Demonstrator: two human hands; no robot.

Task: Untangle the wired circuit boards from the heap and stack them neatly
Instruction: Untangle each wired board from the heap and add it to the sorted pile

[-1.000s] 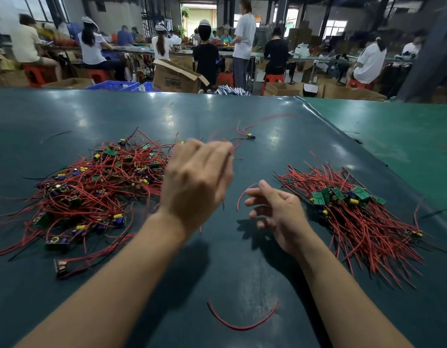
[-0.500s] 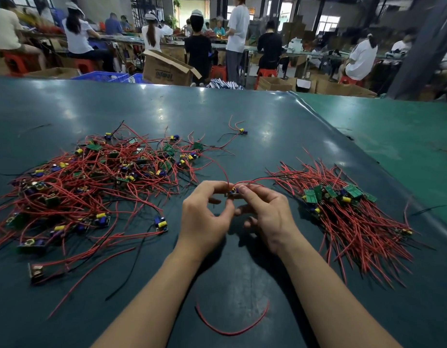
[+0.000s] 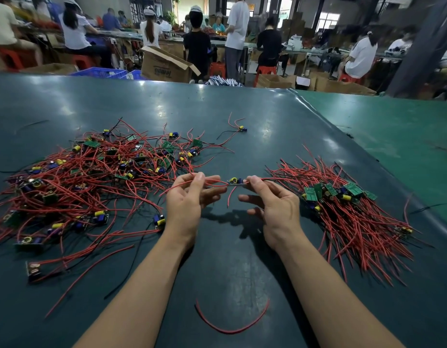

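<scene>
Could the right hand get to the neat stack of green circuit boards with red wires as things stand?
Probably yes. The neat stack of green circuit boards lies just beside the right hand with bare table between, though that hand is pinching a small wired circuit board.

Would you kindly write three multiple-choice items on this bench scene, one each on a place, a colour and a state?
1. Where does the neat stack lie?
A. right of the hands
B. left of the hands
C. in a box

2. What colour are most wires in the tangled heap?
A. blue
B. red
C. white

3. What is the right hand doing?
A. resting flat
B. hanging idle
C. pinching the circuit board

Answers: 1 A, its boards sit aligned at the right; 2 B, red strands dominate; 3 C, its fingers grip the board's end while the left hand pinches its wires.
</scene>
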